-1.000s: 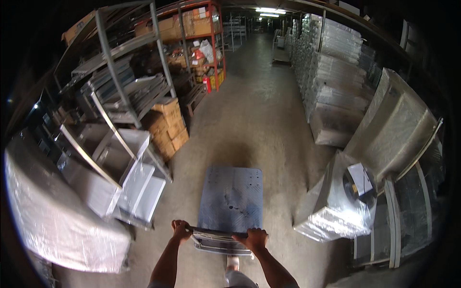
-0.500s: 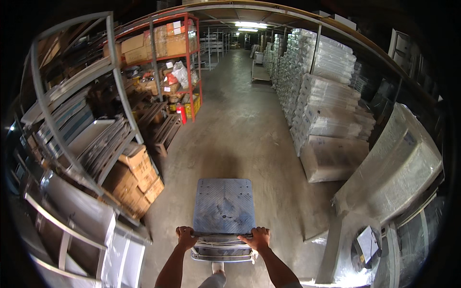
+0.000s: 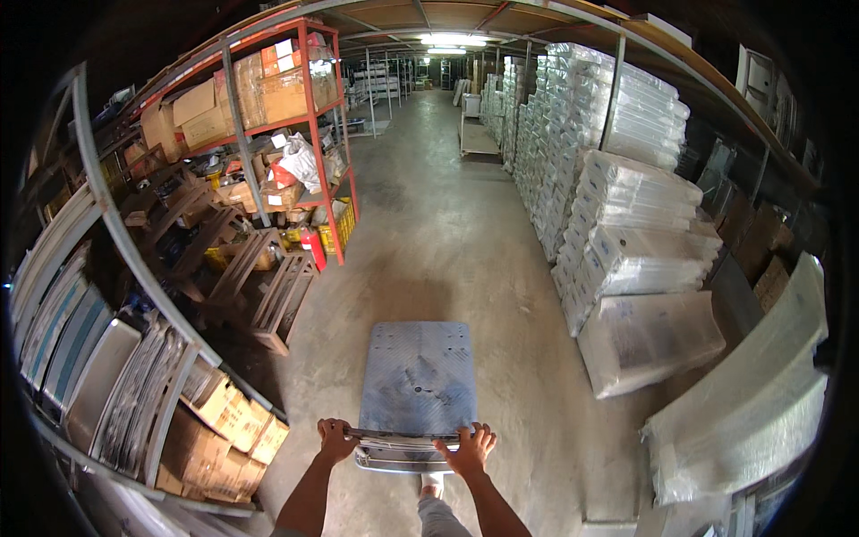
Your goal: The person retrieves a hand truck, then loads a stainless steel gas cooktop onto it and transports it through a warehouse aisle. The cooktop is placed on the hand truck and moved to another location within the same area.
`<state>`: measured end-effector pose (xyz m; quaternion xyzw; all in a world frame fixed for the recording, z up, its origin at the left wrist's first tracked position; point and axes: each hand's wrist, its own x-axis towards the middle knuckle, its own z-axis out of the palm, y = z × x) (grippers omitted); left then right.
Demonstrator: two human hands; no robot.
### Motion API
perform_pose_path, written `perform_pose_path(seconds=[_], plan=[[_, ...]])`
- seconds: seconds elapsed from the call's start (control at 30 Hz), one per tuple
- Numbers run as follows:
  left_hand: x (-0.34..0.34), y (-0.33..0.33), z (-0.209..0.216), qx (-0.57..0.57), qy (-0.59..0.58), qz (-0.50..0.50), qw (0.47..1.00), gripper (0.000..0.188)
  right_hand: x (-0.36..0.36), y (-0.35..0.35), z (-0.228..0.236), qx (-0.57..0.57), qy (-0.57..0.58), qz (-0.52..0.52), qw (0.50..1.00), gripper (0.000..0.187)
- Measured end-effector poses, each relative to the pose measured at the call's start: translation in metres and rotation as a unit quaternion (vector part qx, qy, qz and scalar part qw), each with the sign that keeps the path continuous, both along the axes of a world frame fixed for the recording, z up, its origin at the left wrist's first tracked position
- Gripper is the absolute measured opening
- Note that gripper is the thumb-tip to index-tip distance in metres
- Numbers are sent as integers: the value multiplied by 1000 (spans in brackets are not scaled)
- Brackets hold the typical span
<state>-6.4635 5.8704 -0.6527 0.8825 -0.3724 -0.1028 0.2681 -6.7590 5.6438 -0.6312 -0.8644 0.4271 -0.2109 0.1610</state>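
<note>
A platform trolley with a scuffed blue-grey ribbed deck (image 3: 417, 371) stands in front of me on the floor. Its push handle (image 3: 398, 440) crosses the near side of the deck. My left hand (image 3: 335, 440) is closed round the handle's left end. At the right end, my right hand (image 3: 468, 450) grips the same handle, thumb pointing inward along the bar and fingers curled over the far side. Nothing lies on the deck. One of my feet (image 3: 431, 486) shows just behind the trolley.
A long aisle (image 3: 420, 206) runs ahead. On its left are a red shelf rack (image 3: 310, 107), a fire extinguisher (image 3: 312, 248), wooden pallets (image 3: 284, 300) and cardboard boxes (image 3: 228, 438). Tall wrapped stacks (image 3: 573, 134) and a wrapped panel (image 3: 743, 403) line the right. A flat cart (image 3: 479, 139) stands farther off.
The trolley and I have moved forward along the aisle; racks and wrapped stacks now sit nearer. Both hands stay on the handle, and the right has shifted slightly inward.
</note>
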Motion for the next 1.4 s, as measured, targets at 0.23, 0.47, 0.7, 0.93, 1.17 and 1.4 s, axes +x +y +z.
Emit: perform_pose_path(seconds=[0.23,0.47,0.7,0.93,1.17,1.4], plan=[[158,-210,-1,53,65,-6,996,59,157,-219,8,58,53,19,997,87],[301,-431,-14,12,28,-28,999,61,310,-454,24,105,85,40,990,87],[459,-641,-19,3,30,-40,999,69,486,-678,9,103,84,3,991,79],[636,-819,-26,39,-10,-63,997,69,660,-864,-12,53,28,15,998,70],[844,-994,-3,106,11,-18,994,62,865,-1017,-13,-12,-35,-3,999,64],[1038,-1138,-12,115,-37,-3,993,57,1049,-1165,9,6,-6,50,999,56]])
